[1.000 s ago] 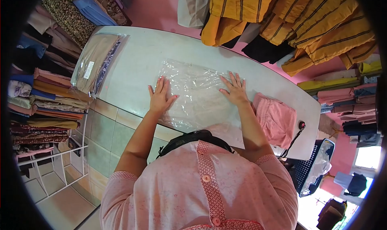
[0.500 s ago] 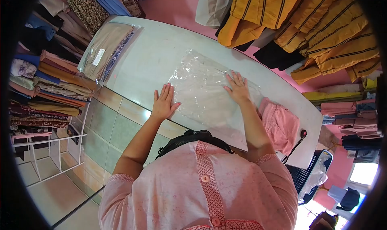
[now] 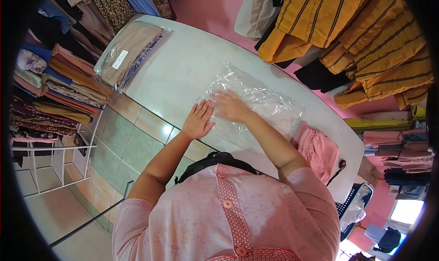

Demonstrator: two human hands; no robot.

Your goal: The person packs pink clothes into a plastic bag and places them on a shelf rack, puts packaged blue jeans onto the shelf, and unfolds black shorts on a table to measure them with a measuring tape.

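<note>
A crinkled, see-through plastic bag (image 3: 270, 106) lies spread on the white tabletop. My left hand (image 3: 198, 121) rests flat at the bag's left edge, its fingers stretched out and together. Beside it, my right hand (image 3: 232, 106) is over the left part of the bag, blurred by motion, with its fingers extended and nothing visible in them. Whether the right palm presses on the plastic cannot be made out. A folded pink garment (image 3: 318, 152) lies to the right of the bag, near my right forearm.
Bagged beige clothing (image 3: 132, 53) with a white label lies at the table's far left end. Yellow striped garments (image 3: 338, 18) hang along the far side. Clothes fill the shelves (image 3: 68, 91) at left. A small black-and-red object (image 3: 342, 163) sits near the table's right edge.
My right hand has swept left across the bag, from its right side to near my left hand. The plastic looks more wrinkled. My left hand remains at the left edge.
</note>
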